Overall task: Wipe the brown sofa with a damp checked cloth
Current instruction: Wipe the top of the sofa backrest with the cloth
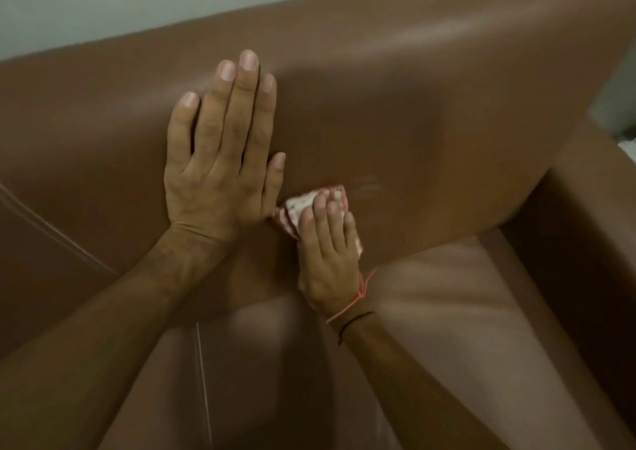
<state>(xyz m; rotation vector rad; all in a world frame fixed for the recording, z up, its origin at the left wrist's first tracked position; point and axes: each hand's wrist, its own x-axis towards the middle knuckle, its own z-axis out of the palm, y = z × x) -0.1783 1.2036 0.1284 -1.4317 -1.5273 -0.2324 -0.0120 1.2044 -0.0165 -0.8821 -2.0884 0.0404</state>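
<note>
The brown sofa (430, 112) fills the head view, its backrest above and its seat cushions below. My left hand (223, 160) lies flat on the backrest, fingers together and pointing up, holding nothing. Just to its right, my right hand (327, 253) presses a bunched red-and-white checked cloth (296, 208) against the lower backrest, close above the seat. The cloth sticks out past my fingertips and under my palm. A faint wet streak shows on the leather to the right of the cloth.
The sofa's right armrest (585, 243) rises at the right edge. A pale wall (103, 2) stands behind the backrest. Stitched seams run across the left backrest and down the seat cushion (447, 329). Thread bands circle my right wrist.
</note>
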